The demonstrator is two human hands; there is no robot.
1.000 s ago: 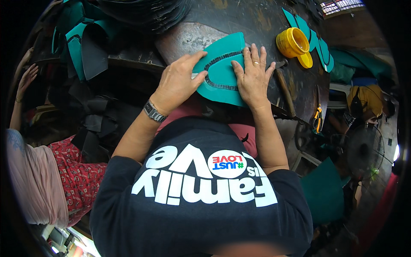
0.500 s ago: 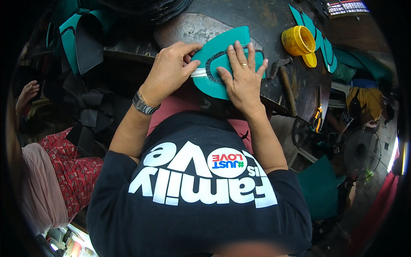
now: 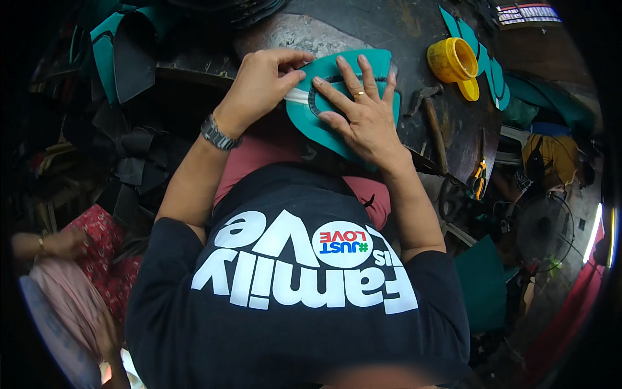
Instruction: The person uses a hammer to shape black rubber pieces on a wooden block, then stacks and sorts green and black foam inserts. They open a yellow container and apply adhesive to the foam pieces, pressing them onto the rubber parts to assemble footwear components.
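Observation:
A flat teal cut piece, rounded at its left end, lies partly over the worktable's near edge. It carries a curved black band and a short white strip at its left side. My left hand pinches the piece's upper left edge between thumb and fingers; a dark watch is on that wrist. Spread flat on the piece's right part is my right hand, its fingers apart and a ring on one of them. It covers part of the black band.
Right of the piece are a hammer, an open yellow jar, orange-handled pliers and more teal pieces. A stone slab lies behind it. Teal and black pieces hang at left. Two other people are nearby, left and right.
The teal piece has turned slightly clockwise, its far tip coming nearer. My right hand has shifted a little nearer with it, while my left keeps its pinch. The co-worker's hand at left has come nearer.

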